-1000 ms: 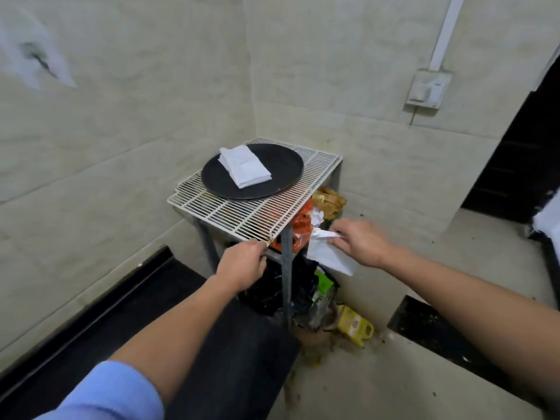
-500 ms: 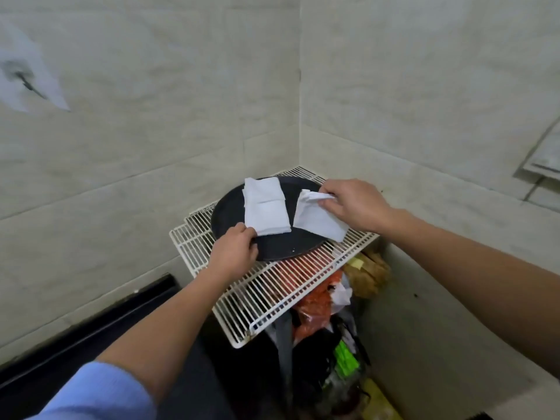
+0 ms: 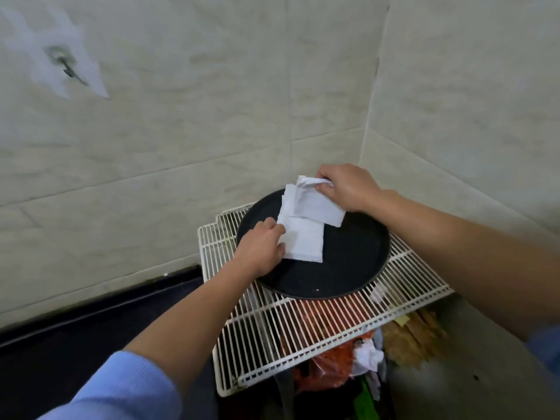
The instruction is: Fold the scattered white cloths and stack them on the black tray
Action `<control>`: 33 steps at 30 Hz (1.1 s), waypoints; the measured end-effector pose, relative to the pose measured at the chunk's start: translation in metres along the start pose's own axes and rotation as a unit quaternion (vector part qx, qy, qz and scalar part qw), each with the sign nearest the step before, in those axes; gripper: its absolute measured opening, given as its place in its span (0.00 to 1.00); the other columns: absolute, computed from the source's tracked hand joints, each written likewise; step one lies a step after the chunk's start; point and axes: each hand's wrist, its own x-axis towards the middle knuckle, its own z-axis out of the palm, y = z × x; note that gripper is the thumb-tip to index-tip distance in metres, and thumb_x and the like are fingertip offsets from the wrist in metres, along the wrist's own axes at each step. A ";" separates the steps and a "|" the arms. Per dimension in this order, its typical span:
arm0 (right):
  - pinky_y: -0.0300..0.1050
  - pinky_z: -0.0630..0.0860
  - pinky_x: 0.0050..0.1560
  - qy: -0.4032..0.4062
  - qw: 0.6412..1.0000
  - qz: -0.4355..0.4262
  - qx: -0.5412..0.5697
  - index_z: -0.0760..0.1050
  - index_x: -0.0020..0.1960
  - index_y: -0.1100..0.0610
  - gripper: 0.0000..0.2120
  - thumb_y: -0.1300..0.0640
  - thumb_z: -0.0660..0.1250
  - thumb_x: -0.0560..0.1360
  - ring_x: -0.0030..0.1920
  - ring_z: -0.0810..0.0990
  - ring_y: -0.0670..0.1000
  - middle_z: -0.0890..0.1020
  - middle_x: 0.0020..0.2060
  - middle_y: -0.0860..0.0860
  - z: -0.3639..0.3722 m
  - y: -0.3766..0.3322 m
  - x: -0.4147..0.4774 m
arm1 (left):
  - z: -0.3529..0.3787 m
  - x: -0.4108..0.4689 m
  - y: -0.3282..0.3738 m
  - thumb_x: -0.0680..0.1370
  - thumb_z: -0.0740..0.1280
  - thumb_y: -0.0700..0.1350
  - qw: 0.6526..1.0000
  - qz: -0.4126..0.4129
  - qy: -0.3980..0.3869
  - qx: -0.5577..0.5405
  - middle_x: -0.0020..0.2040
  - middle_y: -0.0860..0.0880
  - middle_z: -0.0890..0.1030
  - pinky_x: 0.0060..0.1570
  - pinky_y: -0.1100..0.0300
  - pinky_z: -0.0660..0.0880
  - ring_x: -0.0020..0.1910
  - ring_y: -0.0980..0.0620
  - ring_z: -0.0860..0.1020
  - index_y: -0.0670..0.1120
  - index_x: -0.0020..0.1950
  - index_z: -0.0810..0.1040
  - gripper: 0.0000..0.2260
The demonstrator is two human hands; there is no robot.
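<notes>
Folded cloth stack [image 3: 304, 242]: lies left of centre on black tray [image 3: 351, 268], which is borne by white wire rack [image 3: 266, 344]; near-left edge is gripped by left hand [image 3: 260, 248]. Farther, loose white cloth [image 3: 316, 206] is draped over stack's far end, pinched by right hand [image 3: 347, 186].

The black tray [image 3: 348, 262] is round and shallow, sitting flat on the far part of a white wire rack [image 3: 303, 328]. On its left half lies a folded stack [image 3: 303, 245] of white cloths, a neat rectangle with its long side running near to far; the left hand [image 3: 260, 247] touches its left edge. A loose cloth [image 3: 316, 204], creased and white, hangs partly over the stack's far end, tilted, pinched at its far corner by the right hand [image 3: 345, 186].
</notes>
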 end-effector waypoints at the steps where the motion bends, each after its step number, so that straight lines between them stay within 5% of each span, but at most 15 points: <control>1: 0.48 0.69 0.39 -0.004 1.000 0.001 0.002 0.75 0.49 0.55 0.10 0.50 0.60 0.79 0.44 0.76 0.57 0.80 0.43 0.53 0.005 0.000 0.009 | 0.001 0.005 -0.003 0.78 0.61 0.48 1.000 0.001 0.001 -0.003 0.62 0.47 0.71 0.53 0.46 0.74 0.60 0.45 0.71 0.46 0.66 0.70 0.17; 11: 0.47 0.70 0.44 -0.066 0.998 0.011 -0.021 0.75 0.55 0.53 0.09 0.51 0.61 0.78 0.50 0.77 0.57 0.80 0.50 0.52 0.069 0.017 0.094 | 0.012 0.054 -0.026 0.77 0.62 0.46 0.997 0.068 0.047 0.007 0.71 0.44 0.66 0.55 0.48 0.70 0.63 0.43 0.68 0.44 0.68 0.70 0.19; 17: 0.47 0.69 0.45 -0.086 0.996 0.027 0.010 0.76 0.52 0.54 0.09 0.50 0.63 0.77 0.52 0.77 0.57 0.80 0.50 0.53 0.105 0.037 0.112 | 0.028 0.076 -0.034 0.78 0.49 0.54 0.995 0.102 0.007 0.018 0.69 0.45 0.68 0.57 0.47 0.68 0.65 0.43 0.67 0.45 0.67 0.70 0.23; 19: 0.47 0.68 0.48 -0.062 0.997 0.032 -0.013 0.76 0.55 0.53 0.10 0.50 0.64 0.77 0.54 0.76 0.57 0.80 0.53 0.52 0.113 0.039 0.110 | 0.033 0.076 -0.037 0.76 0.45 0.57 0.994 0.103 0.003 0.016 0.69 0.45 0.68 0.57 0.47 0.68 0.64 0.43 0.68 0.45 0.67 0.70 0.27; 24: 0.54 0.65 0.63 0.050 0.993 -0.057 -0.095 0.69 0.70 0.53 0.22 0.48 0.56 0.78 0.69 0.68 0.57 0.71 0.69 0.54 0.134 0.033 0.084 | 0.041 0.077 -0.042 0.81 0.56 0.52 0.995 0.102 0.010 -0.017 0.75 0.46 0.62 0.63 0.47 0.65 0.70 0.44 0.63 0.46 0.72 0.65 0.21; 28: 0.54 0.58 0.70 -0.068 0.993 -0.060 -0.072 0.57 0.77 0.51 0.30 0.41 0.41 0.78 0.76 0.58 0.53 0.60 0.76 0.53 0.151 0.031 0.069 | 0.045 0.077 -0.047 0.81 0.56 0.53 0.996 0.080 -0.005 -0.050 0.76 0.48 0.61 0.66 0.47 0.64 0.72 0.46 0.61 0.49 0.74 0.62 0.22; 33: 0.54 0.50 0.74 -0.132 0.988 -0.036 -0.072 0.48 0.78 0.48 0.25 0.46 0.46 0.83 0.78 0.50 0.51 0.52 0.78 0.51 0.147 0.031 0.077 | 0.042 0.071 -0.048 0.80 0.57 0.54 0.996 0.064 -0.009 -0.058 0.75 0.48 0.63 0.65 0.46 0.65 0.71 0.45 0.63 0.48 0.74 0.62 0.23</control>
